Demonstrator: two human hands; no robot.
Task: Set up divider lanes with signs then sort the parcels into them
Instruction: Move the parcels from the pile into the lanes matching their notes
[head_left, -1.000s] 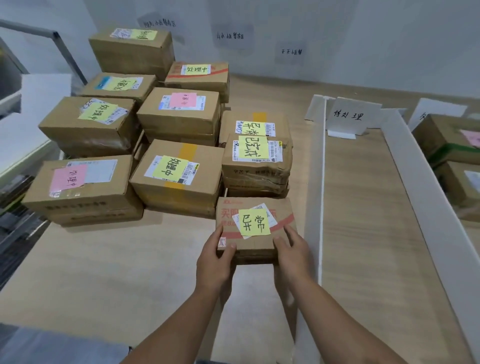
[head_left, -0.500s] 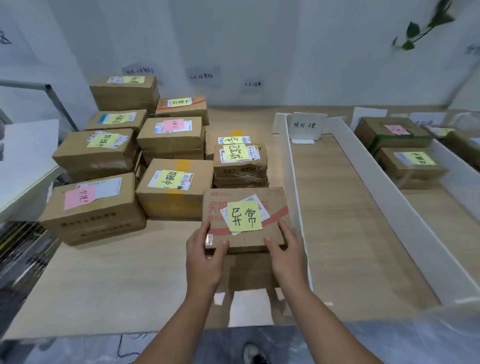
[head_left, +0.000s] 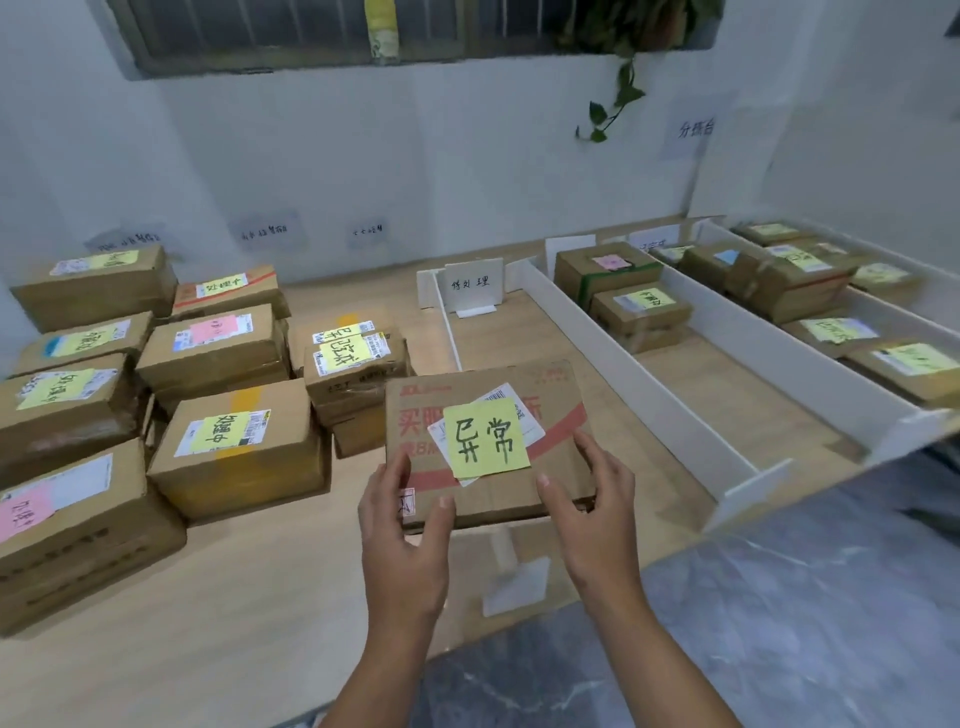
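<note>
Cardboard parcel (head_left: 488, 493), yellow note (head_left: 485, 441) on top, centre frame: up off the table (head_left: 249, 597) now; a second ago it lay by the stack (head_left: 353, 374). Left hand (head_left: 405, 525) and right hand (head_left: 592, 509) grip its near corners, thumbs on top. Probably bound for the lanes (head_left: 519, 338), right.

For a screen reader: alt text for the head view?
Left hand and right hand grip a cardboard parcel bearing a yellow sticky note above a table. Labelled parcels are piled at left; white divider lanes at right hold more.
</note>
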